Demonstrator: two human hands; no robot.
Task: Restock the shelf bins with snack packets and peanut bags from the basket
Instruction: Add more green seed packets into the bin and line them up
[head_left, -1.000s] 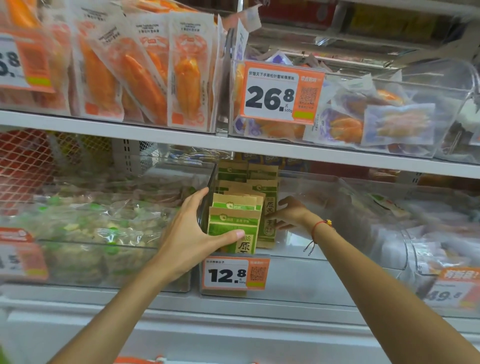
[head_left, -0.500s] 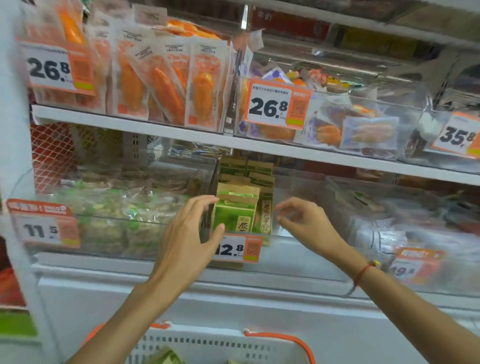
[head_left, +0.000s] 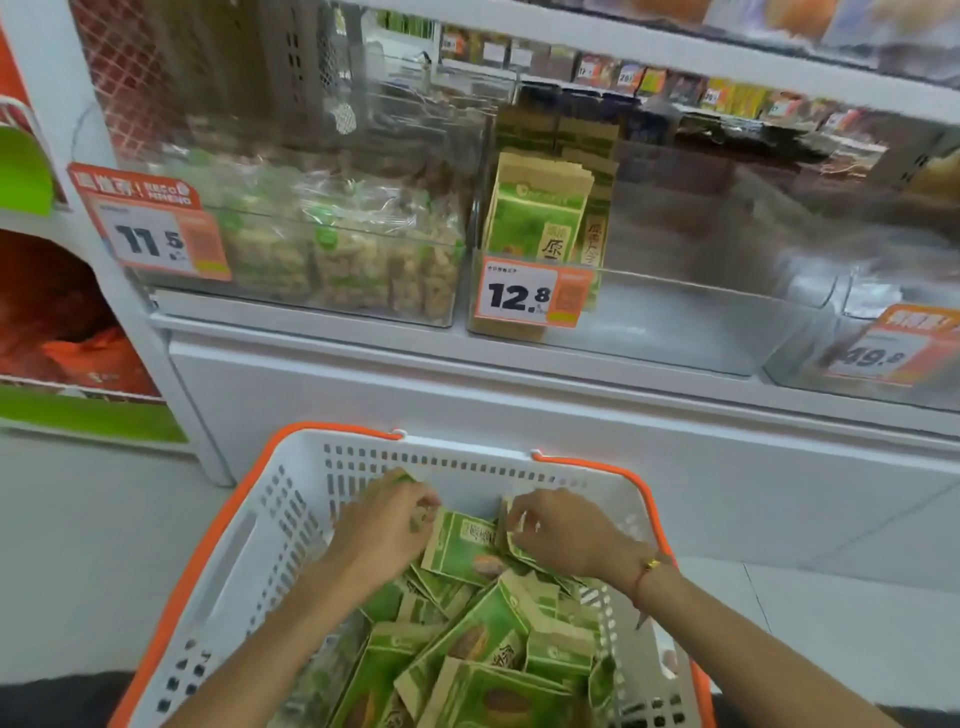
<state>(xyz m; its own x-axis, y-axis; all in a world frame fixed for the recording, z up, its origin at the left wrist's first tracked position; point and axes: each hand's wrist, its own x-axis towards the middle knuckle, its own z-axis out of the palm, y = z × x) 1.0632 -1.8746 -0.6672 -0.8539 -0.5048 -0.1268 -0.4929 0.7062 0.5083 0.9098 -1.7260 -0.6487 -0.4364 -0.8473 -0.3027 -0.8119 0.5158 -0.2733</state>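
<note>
Both hands in basket (head_left: 291, 519), far end: left hand (head_left: 382, 525) and right hand (head_left: 558, 530) fingers pinch green packets (head_left: 462, 545), presumably gathering them for the shelf bin (head_left: 675, 332).

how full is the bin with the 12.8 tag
Mostly empty. The clear bin holds green packets standing upright only at its left end; the rest shows bare floor.

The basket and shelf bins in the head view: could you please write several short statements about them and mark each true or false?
1. Both hands are down in the white basket. True.
2. The basket's rim is blue. False: it is orange.
3. The right hand grips a green snack packet. True.
4. The green packets on the shelf stand behind the 11.5 price tag. False: they stand behind the 12.8 price tag.
5. The left hand rests on the shelf. False: it grips a packet in the basket.
</note>
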